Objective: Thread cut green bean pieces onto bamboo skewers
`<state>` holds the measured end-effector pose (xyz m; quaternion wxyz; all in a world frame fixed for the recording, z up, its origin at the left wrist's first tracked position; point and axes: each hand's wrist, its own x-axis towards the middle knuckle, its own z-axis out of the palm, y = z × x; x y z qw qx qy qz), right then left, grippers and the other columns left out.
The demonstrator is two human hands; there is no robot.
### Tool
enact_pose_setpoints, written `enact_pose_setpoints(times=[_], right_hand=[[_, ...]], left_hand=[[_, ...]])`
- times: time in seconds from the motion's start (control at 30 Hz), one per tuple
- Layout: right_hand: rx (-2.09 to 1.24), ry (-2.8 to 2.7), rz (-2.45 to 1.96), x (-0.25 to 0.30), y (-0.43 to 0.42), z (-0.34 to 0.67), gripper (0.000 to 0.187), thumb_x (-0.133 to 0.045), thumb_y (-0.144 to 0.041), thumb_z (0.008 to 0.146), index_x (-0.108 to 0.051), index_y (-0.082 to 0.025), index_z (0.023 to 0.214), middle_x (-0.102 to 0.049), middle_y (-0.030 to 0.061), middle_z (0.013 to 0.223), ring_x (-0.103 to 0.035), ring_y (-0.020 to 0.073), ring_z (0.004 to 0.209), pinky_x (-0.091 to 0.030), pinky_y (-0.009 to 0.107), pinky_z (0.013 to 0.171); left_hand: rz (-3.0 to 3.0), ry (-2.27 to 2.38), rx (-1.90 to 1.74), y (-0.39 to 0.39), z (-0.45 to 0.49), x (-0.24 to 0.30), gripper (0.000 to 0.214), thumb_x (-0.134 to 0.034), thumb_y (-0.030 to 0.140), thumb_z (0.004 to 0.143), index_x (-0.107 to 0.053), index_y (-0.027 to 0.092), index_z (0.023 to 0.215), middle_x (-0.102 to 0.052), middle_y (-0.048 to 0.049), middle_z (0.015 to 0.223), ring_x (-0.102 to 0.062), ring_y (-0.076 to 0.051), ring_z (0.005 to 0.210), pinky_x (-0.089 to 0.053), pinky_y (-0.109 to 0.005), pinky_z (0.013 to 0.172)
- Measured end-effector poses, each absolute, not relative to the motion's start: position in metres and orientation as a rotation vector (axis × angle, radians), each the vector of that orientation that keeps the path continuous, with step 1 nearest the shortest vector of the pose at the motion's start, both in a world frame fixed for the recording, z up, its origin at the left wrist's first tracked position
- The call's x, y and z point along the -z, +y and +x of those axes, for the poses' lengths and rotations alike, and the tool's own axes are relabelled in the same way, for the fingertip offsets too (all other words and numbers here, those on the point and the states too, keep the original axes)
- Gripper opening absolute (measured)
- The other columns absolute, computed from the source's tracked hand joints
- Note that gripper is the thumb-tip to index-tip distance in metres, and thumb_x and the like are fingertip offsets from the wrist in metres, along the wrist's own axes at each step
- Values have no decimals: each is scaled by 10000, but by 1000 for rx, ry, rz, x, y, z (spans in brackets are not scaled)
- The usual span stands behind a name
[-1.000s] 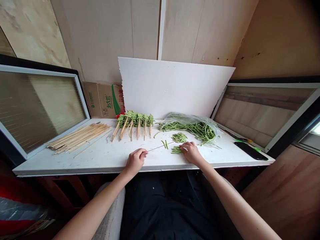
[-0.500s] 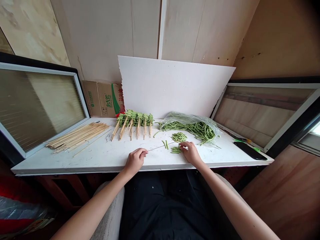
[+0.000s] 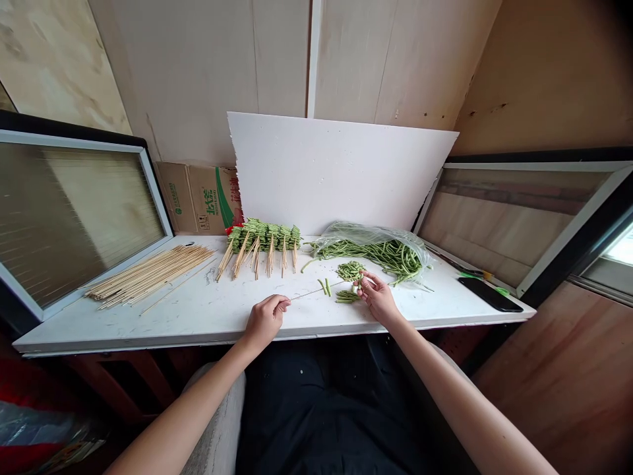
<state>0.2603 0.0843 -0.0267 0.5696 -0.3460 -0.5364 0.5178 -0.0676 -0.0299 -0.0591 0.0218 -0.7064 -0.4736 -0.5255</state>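
My left hand point(image 3: 266, 322) pinches one end of a thin skewer point(image 3: 316, 291), which slants up to the right above the table. At its far end, my right hand point(image 3: 378, 298) has its fingers closed on a short piece of green bean point(image 3: 360, 282), close to the skewer's tip. Whether the tip pierces the bean is too small to tell. Just left of the right hand lies a small row of cut bean pieces point(image 3: 347, 297), with a heap of cut pieces point(image 3: 351, 270) behind it. Two loose pieces point(image 3: 325, 287) lie beside the skewer.
Bundled bean skewers point(image 3: 267, 236) are stacked at the back. Bare bamboo skewers point(image 3: 148, 272) lie in a pile at left. A clear plastic bag point(image 3: 376, 232) holds long green beans point(image 3: 395, 258). A black phone point(image 3: 489, 294) is at right, and a white board point(image 3: 341, 175) leans behind.
My right hand has lifted slightly from the row of cut pieces and now holds a bean piece by the skewer's tip. The left hand keeps its pinch. The view has shifted slightly.
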Motion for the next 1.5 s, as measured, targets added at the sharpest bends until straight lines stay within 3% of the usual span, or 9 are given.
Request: enact_pose_setpoints(times=[0.17, 0.43, 0.73, 1.5], right_hand=[[-1243, -1327, -804, 31, 87, 264, 614, -915, -629, 657, -772, -246, 1115, -773, 69, 1061, -644, 181, 754, -534, 309, 638], [-1272, -1347, -829, 23, 78, 261, 482, -891, -643, 690, -806, -212, 890, -760, 52, 970, -486, 104, 592, -382, 257, 494], [-1348, -1343, -811, 19, 75, 262, 484, -918, -605, 664, -811, -197, 903, -765, 73, 965, -549, 111, 625, -463, 250, 540], [-1398, -1291, -794, 19, 75, 262, 415, -933, -554, 694, -817, -207, 890, -745, 47, 940, -542, 104, 644, -427, 250, 561]], left_hand=[[-2179, -1462, 1593, -31, -67, 58, 194, -556, 184, 1025, -729, 211, 942, -734, -18, 774, -699, -156, 684, -534, -260, 665], [-2166, -1444, 1543, -32, -66, 56, 198, -555, 183, 1019, -727, 207, 924, -730, -22, 776, -705, -166, 717, -547, -267, 694], [-2203, -1438, 1504, -32, -67, 58, 226, -533, 164, 1014, -746, 211, 954, -738, -35, 795, -702, -168, 731, -555, -270, 701], [-2211, -1450, 1465, -31, -68, 60, 207, -545, 154, 1017, -732, 209, 948, -730, -25, 796, -699, -163, 727, -534, -264, 699]])
